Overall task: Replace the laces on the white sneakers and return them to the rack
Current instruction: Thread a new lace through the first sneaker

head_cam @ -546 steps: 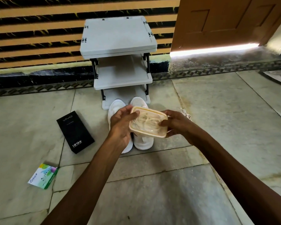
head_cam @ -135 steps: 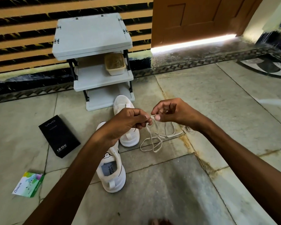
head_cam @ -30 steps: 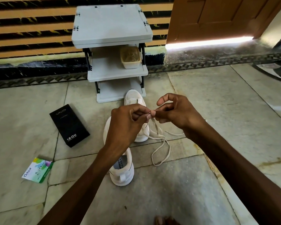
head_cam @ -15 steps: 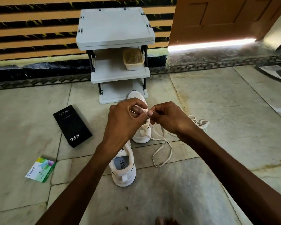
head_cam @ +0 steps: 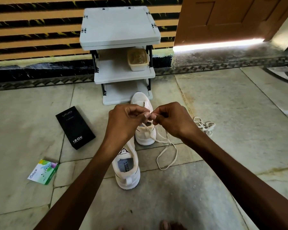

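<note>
I look down over two bare forearms that reach forward from the bottom corners and converge at the middle of the head view. I have the left hand [head_cam: 126, 123] raised knuckles up, wrist bent slightly, thumb and forefinger pinched together on one end of a white lace [head_cam: 167, 151], with the other fingers curled in. The right hand [head_cam: 171, 120] mirrors it, fingers curled, thumb and forefinger pinching the same lace right where the two sets of fingertips meet. Both hands hover above the floor, touching neither shoe.

From the fingertips the lace hangs down across the far sneaker [head_cam: 145, 138] and ends in a long loose loop on the stone floor [head_cam: 223, 100], to the right of the near sneaker [head_cam: 127, 168].

The near sneaker stands on the floor under my left forearm, heel toward me, its opening showing a printed insole. The far sneaker stands just beyond it, toe pointing at the bottom shelf of the grey rack [head_cam: 120, 27], which stands against the striped wall. A beige plastic container [head_cam: 138, 59] sits on the rack's middle shelf, at its right side.

A second lace bundle [head_cam: 204, 126] lies tangled on the floor to the right of my right hand. To the left lie a black box [head_cam: 75, 127] and, nearer me, a green packet [head_cam: 43, 171].
</note>
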### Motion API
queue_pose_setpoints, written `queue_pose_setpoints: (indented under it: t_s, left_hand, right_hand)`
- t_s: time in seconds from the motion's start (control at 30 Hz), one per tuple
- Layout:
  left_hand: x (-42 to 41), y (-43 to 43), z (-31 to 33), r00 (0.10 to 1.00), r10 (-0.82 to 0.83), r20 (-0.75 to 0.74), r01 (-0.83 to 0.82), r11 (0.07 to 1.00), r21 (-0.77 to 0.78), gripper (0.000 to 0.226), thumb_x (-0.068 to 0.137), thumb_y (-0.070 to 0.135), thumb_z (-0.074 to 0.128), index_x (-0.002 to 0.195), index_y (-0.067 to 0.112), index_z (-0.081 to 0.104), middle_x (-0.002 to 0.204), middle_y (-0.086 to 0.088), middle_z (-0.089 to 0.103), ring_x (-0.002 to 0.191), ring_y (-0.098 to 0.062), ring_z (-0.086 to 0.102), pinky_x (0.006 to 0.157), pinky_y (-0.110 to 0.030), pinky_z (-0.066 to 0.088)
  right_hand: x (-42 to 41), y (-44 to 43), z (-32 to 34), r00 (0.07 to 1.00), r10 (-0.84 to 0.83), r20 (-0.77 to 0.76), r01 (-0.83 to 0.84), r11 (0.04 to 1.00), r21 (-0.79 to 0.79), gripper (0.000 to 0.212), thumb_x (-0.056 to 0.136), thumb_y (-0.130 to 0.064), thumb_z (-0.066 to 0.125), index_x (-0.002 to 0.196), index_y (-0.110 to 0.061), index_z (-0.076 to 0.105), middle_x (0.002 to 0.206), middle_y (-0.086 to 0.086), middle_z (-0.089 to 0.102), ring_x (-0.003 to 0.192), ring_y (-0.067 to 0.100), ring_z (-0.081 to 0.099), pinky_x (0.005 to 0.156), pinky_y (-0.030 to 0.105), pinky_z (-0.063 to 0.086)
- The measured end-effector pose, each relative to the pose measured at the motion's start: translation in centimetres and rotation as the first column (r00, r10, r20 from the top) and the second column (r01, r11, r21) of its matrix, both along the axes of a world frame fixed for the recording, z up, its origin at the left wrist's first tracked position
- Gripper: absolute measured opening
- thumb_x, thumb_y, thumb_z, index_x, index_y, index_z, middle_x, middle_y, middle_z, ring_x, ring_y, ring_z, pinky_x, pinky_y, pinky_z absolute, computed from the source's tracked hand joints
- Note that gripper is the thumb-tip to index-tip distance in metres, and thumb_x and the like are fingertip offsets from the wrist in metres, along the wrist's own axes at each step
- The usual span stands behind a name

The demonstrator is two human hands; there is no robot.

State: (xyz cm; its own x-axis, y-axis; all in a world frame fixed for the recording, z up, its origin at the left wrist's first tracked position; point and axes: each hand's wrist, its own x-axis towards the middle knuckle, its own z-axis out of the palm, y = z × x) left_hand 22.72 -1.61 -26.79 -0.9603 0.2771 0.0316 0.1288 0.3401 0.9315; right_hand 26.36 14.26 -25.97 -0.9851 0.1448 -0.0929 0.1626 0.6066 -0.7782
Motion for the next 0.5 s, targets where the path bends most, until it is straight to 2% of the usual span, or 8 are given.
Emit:
queue_pose_setpoints:
  t_s: [0.07, 0.2, 0.37, 0.43, 0.5]
  left_hand:
    - [-0.16, -0.13, -0.04, 1.000, 0.011, 0.006, -0.011, 1.000, 0.009, 0.010, 0.083, 0.015, 0.075, 0.082, 0.025, 0.076, 0.073, 0.006, 0.074, 0.071, -0.007, 0.071, 0.072, -0.022, 0.057]
    - [-0.34, -0.18, -0.15, 0.999, 0.028, -0.030, -0.028, 1.000, -0.008, 0.008, 0.082, 0.014, 0.076, 0.083, 0.021, 0.077, 0.074, 0.009, 0.074, 0.071, -0.002, 0.070, 0.073, -0.020, 0.056]
    - [-0.32, -0.19, -0.12, 0.996, 0.046, -0.073, -0.047, 0.999, -0.010, 0.008, 0.082, 0.013, 0.075, 0.087, 0.019, 0.078, 0.079, 0.010, 0.074, 0.072, 0.001, 0.069, 0.073, -0.015, 0.054]
    - [-0.49, -0.24, -0.26, 0.995, 0.071, -0.070, -0.073, 0.997, -0.017, 0.008, 0.082, 0.015, 0.075, 0.087, 0.021, 0.078, 0.080, 0.010, 0.074, 0.073, 0.001, 0.068, 0.072, -0.013, 0.052]
    - [-0.58, -0.24, -0.50, 0.990, 0.076, -0.117, -0.087, 0.992, -0.090, 0.008, 0.084, 0.017, 0.073, 0.084, 0.025, 0.075, 0.080, 0.013, 0.073, 0.074, 0.001, 0.067, 0.070, -0.010, 0.049]
  right_hand:
    - [-0.17, -0.16, -0.06, 1.000, -0.009, -0.014, 0.010, 1.000, 0.023, 0.015, 0.092, -0.027, 0.068, 0.080, -0.022, 0.076, 0.072, -0.006, 0.073, 0.059, -0.001, 0.060, 0.051, 0.013, 0.040]
    - [-0.44, -0.65, -0.26, 0.998, -0.035, -0.050, 0.035, 0.999, -0.018, 0.018, 0.091, -0.022, 0.069, 0.076, -0.015, 0.075, 0.067, -0.005, 0.071, 0.048, -0.008, 0.055, 0.047, 0.005, 0.035]
    - [-0.49, -0.67, 0.04, 0.996, -0.072, -0.060, 0.055, 0.969, -0.242, 0.012, 0.091, -0.012, 0.068, 0.084, -0.007, 0.076, 0.067, -0.002, 0.069, 0.047, -0.006, 0.058, 0.049, 0.005, 0.039]
    - [-0.67, -0.52, 0.13, 1.000, -0.018, -0.020, 0.013, 0.972, -0.237, 0.018, 0.093, -0.019, 0.065, 0.084, -0.007, 0.076, 0.069, 0.001, 0.071, 0.050, -0.005, 0.058, 0.052, 0.007, 0.041]
    - [-0.86, -0.41, 0.08, 0.996, 0.069, 0.051, -0.058, 0.980, -0.191, 0.024, 0.096, -0.028, 0.061, 0.088, -0.012, 0.076, 0.072, -0.001, 0.073, 0.055, -0.005, 0.058, 0.056, 0.009, 0.043]
